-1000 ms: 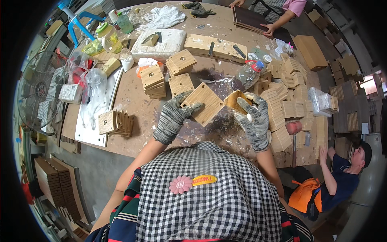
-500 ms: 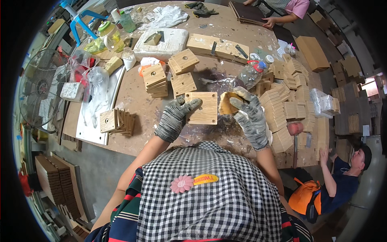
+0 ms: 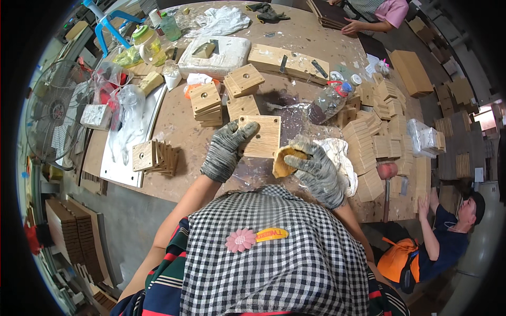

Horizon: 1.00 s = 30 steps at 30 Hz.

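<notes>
My gloved left hand (image 3: 225,150) grips a square light wooden plate (image 3: 266,131) by its left edge, thumb on top. The plate has small corner holes and a hole near its middle. In my gloved right hand (image 3: 316,171) is a bent yellow-brown piece of sandpaper (image 3: 287,161), close to the plate's lower right corner; whether the two touch, I cannot tell. Beyond my left hand stand stacks of similar plates (image 3: 205,99), and a leaning row of them (image 3: 145,157) lies at the left. A white cloth (image 3: 340,158) lies beside my right hand.
Many wooden blocks (image 3: 363,145) crowd the table's right side, with a red-headed mallet (image 3: 387,170) near them. A plastic bottle (image 3: 329,102) lies beyond my right hand. A white slab (image 3: 216,60) and wooden boards (image 3: 295,66) lie farther back. A person (image 3: 448,237) is at the right.
My right hand has moved left and nearer to me, bringing the sandpaper toward the plate's lower right corner. The plate and my left hand have shifted slightly left and away from me.
</notes>
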Tool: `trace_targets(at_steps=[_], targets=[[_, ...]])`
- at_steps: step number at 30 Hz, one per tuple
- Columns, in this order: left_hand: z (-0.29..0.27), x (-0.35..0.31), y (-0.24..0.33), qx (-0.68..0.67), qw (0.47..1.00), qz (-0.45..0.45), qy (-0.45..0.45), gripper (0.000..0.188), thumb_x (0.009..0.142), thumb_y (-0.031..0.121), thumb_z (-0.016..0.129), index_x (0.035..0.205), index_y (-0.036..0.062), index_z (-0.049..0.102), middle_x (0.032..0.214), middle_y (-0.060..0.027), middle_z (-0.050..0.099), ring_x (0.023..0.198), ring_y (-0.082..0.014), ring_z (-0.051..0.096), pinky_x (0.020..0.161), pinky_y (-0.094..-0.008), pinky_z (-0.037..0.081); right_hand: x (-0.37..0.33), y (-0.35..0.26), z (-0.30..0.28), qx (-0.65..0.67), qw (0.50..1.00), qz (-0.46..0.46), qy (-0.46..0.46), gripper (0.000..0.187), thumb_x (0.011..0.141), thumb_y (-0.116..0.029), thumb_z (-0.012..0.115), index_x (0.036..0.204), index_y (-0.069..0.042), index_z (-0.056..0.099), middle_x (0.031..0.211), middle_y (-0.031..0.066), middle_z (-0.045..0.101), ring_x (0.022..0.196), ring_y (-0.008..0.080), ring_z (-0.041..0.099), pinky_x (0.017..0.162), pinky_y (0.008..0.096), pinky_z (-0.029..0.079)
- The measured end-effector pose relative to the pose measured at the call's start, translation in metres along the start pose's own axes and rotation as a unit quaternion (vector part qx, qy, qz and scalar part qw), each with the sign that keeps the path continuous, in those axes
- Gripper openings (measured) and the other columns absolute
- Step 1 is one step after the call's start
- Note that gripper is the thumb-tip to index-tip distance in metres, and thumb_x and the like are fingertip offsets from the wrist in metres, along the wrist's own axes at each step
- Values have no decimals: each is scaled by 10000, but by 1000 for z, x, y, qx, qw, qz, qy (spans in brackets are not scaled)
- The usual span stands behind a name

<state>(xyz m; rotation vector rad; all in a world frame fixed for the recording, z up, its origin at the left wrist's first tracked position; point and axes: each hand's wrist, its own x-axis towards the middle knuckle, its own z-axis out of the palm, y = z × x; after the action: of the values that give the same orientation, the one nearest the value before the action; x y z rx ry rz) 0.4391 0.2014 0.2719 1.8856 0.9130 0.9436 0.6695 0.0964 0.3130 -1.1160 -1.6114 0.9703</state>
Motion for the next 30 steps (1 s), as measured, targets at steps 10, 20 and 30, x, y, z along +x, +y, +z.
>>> trace_targets(at_steps=[10, 20, 30], targets=[[8, 6, 30, -261, 936, -233, -40, 341, 825, 198, 671, 1105, 15, 606, 916, -48, 648, 795, -124, 609, 695, -259, 500, 6, 8, -18, -64, 993, -61, 83, 387, 809, -65, 674, 1191, -87, 611, 1304, 63, 466, 1200, 205, 457, 1009, 297, 403], [14, -2, 39, -77, 987, -141, -24, 371, 836, 225, 656, 1119, -7, 601, 826, -83, 666, 687, -115, 608, 640, -282, 507, 32, -12, 22, -117, 991, -35, 53, 433, 856, -18, 595, 1273, 5, 478, 1308, 139, 451, 1200, 223, 472, 1014, 302, 396], [5, 7, 34, -61, 989, -101, -87, 304, 830, 139, 642, 1109, 21, 624, 1053, -99, 637, 894, -150, 618, 735, -298, 514, 15, 24, -12, -127, 982, 42, 130, 383, 837, -108, 637, 1214, -53, 594, 1275, 95, 489, 1165, 233, 443, 1040, 318, 337]])
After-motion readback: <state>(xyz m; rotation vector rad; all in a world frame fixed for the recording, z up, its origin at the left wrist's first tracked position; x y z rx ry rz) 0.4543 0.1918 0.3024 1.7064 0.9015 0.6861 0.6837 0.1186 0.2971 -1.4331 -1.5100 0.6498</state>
